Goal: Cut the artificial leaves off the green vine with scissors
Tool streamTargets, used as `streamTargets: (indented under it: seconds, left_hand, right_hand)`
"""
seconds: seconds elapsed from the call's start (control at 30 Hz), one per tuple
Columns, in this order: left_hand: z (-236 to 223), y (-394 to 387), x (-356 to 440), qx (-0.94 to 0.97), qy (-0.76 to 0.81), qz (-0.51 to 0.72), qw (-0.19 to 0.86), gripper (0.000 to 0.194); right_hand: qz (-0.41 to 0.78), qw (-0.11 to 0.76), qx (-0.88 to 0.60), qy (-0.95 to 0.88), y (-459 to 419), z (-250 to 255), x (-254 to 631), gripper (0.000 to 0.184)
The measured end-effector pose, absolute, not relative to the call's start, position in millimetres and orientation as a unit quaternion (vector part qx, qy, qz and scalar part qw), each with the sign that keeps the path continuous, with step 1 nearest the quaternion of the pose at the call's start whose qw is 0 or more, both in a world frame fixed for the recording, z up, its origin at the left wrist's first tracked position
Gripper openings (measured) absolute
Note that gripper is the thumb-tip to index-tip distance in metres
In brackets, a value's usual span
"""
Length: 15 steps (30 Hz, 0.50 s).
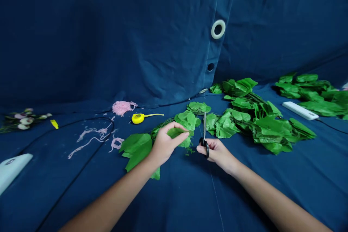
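My left hand is closed on a green leaf, pinching it between thumb and fingers. More artificial leaves spread out beneath and to the left of that wrist. In my right hand is a pair of scissors, its black handles around the fingers and its blades pointing up and away. The blades look closed together, a short way right of the held leaf and apart from it. Small green scraps lie on the blue cloth between the hands.
A pile of leaf garland lies to the right, with another bunch beyond a white power bank and its cable. Leftward are a yellow tape measure, pink yarn, flowers and a black cable. Blue cloth hangs behind.
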<state>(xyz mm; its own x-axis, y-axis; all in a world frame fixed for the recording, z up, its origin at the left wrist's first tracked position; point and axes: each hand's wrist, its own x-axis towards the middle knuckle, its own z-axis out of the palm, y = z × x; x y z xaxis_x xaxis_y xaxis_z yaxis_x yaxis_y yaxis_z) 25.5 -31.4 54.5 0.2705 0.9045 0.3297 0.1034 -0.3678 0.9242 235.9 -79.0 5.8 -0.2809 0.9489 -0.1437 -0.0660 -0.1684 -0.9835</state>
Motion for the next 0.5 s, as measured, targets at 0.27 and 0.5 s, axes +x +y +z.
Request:
streamTargets:
  seconds: [0.27,0.5]
  left_hand:
    - [190.7,-62.1,8.2,0.869,0.162,0.464,-0.063,0.015]
    - [203.0,-91.1,6.8,0.870,0.198,0.451,0.007,0.040]
  right_hand:
    - [0.585,0.550,-0.272,-0.531,-84.5,122.3,212.3,0.050]
    - [0.448,0.551,-0.313,-0.631,-100.1,171.8,222.0,0.034]
